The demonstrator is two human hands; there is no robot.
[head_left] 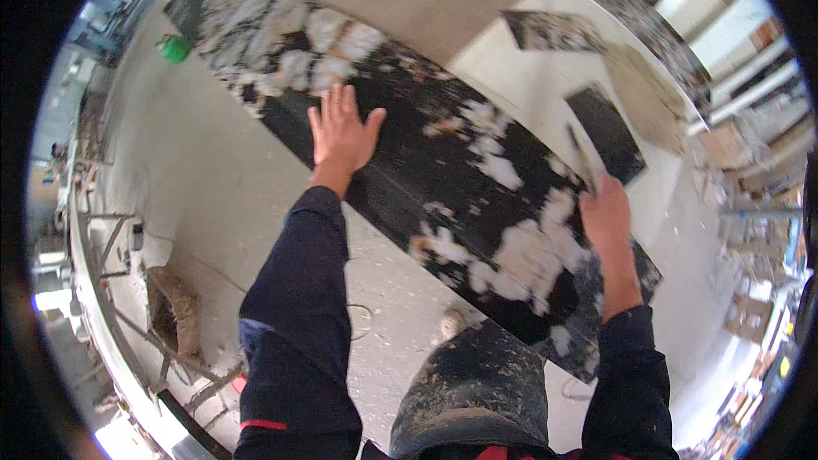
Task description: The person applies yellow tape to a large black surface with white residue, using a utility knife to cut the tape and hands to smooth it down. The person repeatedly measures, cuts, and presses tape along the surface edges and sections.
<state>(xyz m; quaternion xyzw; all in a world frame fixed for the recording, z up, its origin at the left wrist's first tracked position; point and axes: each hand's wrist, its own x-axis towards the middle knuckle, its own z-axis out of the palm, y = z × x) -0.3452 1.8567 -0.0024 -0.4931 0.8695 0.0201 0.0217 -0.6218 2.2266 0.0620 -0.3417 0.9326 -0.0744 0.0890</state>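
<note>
Apparently mid-work: left hand (342,132) lay spread, empty, on the marbled slab (413,181); right hand (607,215) gripped a thin tool (581,153) (type unclear); what remained couldn't be judged.

The long slab (409,172) is black, blotched with cloudy white and touches of rust-brown; the plain small piece (608,132) is near-black, the mottled piece (550,32) dark and pale; the person's navy left sleeve (296,307) bears a thin red stripe (264,423)

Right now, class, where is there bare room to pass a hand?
Bare: the pale stretch between the green object, the slab and the left sleeve. Crowded: around the right hand, where thin tool, slab and black piece sit close.
</note>
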